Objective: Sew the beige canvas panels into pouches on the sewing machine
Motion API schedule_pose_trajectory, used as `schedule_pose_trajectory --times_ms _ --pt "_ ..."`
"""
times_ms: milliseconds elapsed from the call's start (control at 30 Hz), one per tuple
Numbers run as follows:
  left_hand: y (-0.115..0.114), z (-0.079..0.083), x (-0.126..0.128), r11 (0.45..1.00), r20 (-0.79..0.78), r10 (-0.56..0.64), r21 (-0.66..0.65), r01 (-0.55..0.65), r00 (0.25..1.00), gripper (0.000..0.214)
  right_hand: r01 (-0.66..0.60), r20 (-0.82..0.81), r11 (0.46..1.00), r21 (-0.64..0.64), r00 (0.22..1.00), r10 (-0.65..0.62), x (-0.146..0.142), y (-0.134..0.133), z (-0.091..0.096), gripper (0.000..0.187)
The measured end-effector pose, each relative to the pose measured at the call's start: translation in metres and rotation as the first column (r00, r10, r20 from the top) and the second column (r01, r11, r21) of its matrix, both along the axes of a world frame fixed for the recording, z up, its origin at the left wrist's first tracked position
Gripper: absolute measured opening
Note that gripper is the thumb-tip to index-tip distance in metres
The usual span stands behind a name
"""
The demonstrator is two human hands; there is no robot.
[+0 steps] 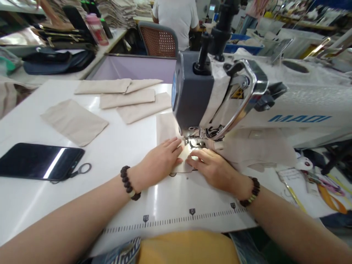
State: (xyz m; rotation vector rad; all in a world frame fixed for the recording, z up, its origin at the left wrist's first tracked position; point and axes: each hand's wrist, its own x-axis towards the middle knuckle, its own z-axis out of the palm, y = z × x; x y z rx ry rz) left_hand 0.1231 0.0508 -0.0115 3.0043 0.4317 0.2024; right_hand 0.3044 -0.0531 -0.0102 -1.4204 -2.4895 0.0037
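A beige fabric piece (pixel 166 126) lies beneath the presser foot of the sewing machine (pixel 192 88), lit by its lamp. My left hand (pixel 161 161) rests flat on this fabric, left of the needle area, fingers stretched toward the foot. On the other side my right hand (pixel 213 167) bends its fingers at the fabric's near right edge, thumb and forefinger close together and apparently pinching it. The needle tip is too small to make out. More beige fabric (pixel 261 148) is spread under the machine arm to the right.
Folded beige pieces (pixel 128 99) and a single flat piece (pixel 75 121) lie at the back left. A black phone (pixel 38 161) with a ring strap is at the left. Tools, including a yellow-handled one (pixel 295 198), lie right. A person (pixel 176 22) sits behind a chair (pixel 159 38).
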Motion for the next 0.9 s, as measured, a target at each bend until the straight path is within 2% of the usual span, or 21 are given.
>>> schedule_pose_trajectory --times_ms 367,900 --pt "0.014 -0.002 0.006 1.0 0.02 0.001 -0.017 -0.001 1.0 0.032 0.107 0.024 0.99 -0.094 0.994 -0.105 -0.004 -0.001 -0.003 0.034" --pt "0.019 0.002 0.008 0.998 0.08 -0.032 -0.044 0.036 0.996 0.026 0.137 0.027 0.98 -0.146 0.991 -0.135 -0.006 0.0 -0.004 0.034"
